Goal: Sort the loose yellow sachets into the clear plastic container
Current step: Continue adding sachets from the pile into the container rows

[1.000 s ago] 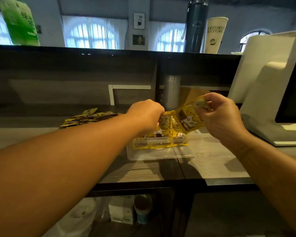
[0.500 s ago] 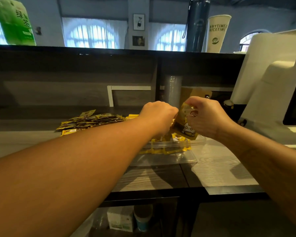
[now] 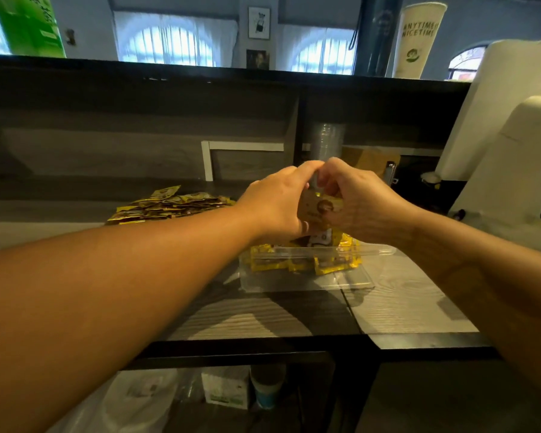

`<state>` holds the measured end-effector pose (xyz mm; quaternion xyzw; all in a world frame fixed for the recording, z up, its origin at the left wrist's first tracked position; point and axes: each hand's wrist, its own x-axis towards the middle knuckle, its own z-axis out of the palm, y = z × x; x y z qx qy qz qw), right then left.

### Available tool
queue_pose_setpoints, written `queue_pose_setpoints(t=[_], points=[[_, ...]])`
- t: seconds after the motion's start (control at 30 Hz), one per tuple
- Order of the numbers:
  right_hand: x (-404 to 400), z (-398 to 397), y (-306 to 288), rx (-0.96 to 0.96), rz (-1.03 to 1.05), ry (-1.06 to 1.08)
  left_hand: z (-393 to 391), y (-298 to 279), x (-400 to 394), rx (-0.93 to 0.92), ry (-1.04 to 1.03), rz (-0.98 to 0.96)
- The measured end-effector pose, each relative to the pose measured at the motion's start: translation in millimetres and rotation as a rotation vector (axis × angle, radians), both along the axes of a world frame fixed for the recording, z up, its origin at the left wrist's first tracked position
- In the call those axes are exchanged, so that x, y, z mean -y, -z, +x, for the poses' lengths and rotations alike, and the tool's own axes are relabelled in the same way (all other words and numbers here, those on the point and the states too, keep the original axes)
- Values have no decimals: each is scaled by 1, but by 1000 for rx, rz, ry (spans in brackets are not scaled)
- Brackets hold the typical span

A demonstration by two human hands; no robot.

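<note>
The two hands are brought together above the clear plastic container (image 3: 306, 276), knuckles nearly touching. A yellow sachet (image 3: 320, 210) is pinched between them: the left hand (image 3: 275, 204) is curled round its left edge and the right hand (image 3: 361, 201) is curled round its right edge and top. Directly below, more yellow sachets (image 3: 303, 260) are stood on edge inside the container, packed toward its far side. The container is set on the wood-grain surface (image 3: 263, 317), near the front edge. Further left and back on the surface, well apart from the container, a loose pile of sachets (image 3: 166, 204) is spread flat. To the right, a white machine (image 3: 506, 145) is seen at the end of the surface. On the high ledge behind, a tall paper cup (image 3: 419, 39) is stood beside a dark bottle (image 3: 378, 35).
</note>
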<state>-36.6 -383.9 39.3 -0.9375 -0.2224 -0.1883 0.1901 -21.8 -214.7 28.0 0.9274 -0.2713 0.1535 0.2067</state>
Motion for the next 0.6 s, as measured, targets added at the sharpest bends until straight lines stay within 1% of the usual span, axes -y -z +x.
queue_pose_setpoints(t=[0.1, 0.2, 0.27, 0.33, 0.4, 0.43, 0.5, 0.6], points=[[-6, 7, 4, 14, -76, 41, 2, 3, -6, 10, -49, 137], [-5, 16, 8, 12, -231, 126, 6, 6, -4, 60, -84, 280], [-2, 22, 8, -82, -318, 137, 10, 7, -3, 50, -109, 299], [0, 29, 8, -186, -434, 126, 13, 7, -3, 0, -139, 315], [-1, 37, 10, -243, -593, 162, 17, 5, -5, -60, -155, 369], [-4, 40, 11, -255, -640, 182, 18, 5, -6, -79, -155, 415], [-8, 42, 11, -245, -672, 210, 20, 5, -8, -90, -139, 502], [-8, 41, 11, -166, -668, 221, 20, 3, -7, -69, -87, 542]])
